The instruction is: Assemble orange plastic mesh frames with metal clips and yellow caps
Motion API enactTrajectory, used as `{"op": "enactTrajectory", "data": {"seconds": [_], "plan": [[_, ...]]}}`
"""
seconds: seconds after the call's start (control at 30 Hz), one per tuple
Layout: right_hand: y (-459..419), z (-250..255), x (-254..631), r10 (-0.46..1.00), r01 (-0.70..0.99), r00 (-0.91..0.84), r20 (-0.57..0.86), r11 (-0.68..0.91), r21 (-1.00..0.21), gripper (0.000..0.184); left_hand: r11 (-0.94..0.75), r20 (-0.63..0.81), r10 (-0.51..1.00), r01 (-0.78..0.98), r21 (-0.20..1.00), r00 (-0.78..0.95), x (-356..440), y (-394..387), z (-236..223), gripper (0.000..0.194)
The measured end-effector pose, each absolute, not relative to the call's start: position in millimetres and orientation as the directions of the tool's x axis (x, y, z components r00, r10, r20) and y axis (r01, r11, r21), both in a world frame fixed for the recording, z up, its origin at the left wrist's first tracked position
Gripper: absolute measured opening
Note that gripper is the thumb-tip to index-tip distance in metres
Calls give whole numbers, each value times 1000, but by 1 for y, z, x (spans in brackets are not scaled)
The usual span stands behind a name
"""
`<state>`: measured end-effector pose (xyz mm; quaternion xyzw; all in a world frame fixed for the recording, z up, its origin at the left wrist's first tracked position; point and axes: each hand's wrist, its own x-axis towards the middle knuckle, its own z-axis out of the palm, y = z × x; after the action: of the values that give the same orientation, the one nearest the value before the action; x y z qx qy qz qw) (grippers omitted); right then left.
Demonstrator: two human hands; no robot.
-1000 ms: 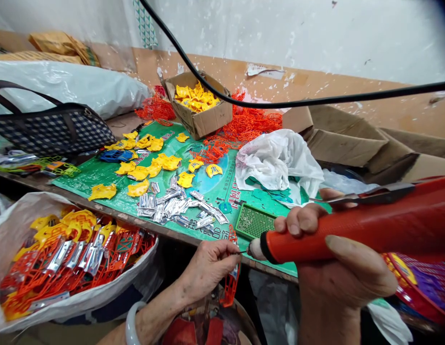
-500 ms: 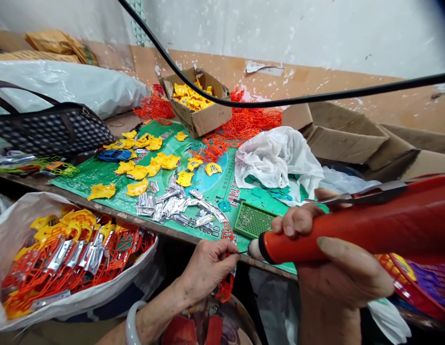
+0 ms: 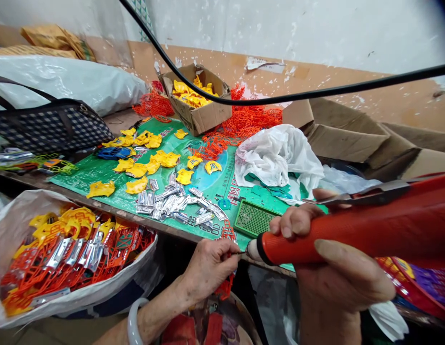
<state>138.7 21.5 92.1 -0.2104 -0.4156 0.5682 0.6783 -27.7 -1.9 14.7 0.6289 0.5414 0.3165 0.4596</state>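
Observation:
My right hand (image 3: 337,273) is wrapped round a red electric screwdriver (image 3: 352,223), which points left with its thin bit (image 3: 241,252) forward. My left hand (image 3: 211,266) is closed, thumb and forefinger pinched right at the bit's tip. A red plastic frame (image 3: 225,286) shows below and above these fingers, apparently gripped by them; most of it is hidden. Any screw at the tip is too small to make out. Just beyond my hands, a green perforated tray (image 3: 256,218) lies on the table's green sheet (image 3: 179,132).
Silver stickered strips (image 3: 165,203) and yellow plastic shells (image 3: 136,170) lie on the table. A carton (image 3: 211,117) of yellow shells stands behind, beside red frames (image 3: 251,120). A white sack (image 3: 111,282) of assembled pieces is lower left. A black cable (image 3: 273,99) crosses above.
The view has shifted very slightly. My hands, the screwdriver and the red frame keep nearly the same places, with the bit still at my left fingertips.

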Motion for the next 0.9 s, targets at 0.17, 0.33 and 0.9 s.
{"op": "enactTrajectory", "data": {"seconds": [0.17, 0.33, 0.9], "plan": [[22, 92, 136, 942, -572, 3, 336, 277, -772, 28, -68, -38, 974, 453, 889, 222, -27, -1, 15, 20], [21, 93, 136, 942, -570, 6, 335, 278, -773, 34, -74, -32, 975, 456, 887, 220, -29, -2, 13, 21], [20, 90, 137, 947, -552, 21, 320, 277, -786, 32, -92, -9, 978, 477, 874, 207, -27, -2, 11, 21]]}}
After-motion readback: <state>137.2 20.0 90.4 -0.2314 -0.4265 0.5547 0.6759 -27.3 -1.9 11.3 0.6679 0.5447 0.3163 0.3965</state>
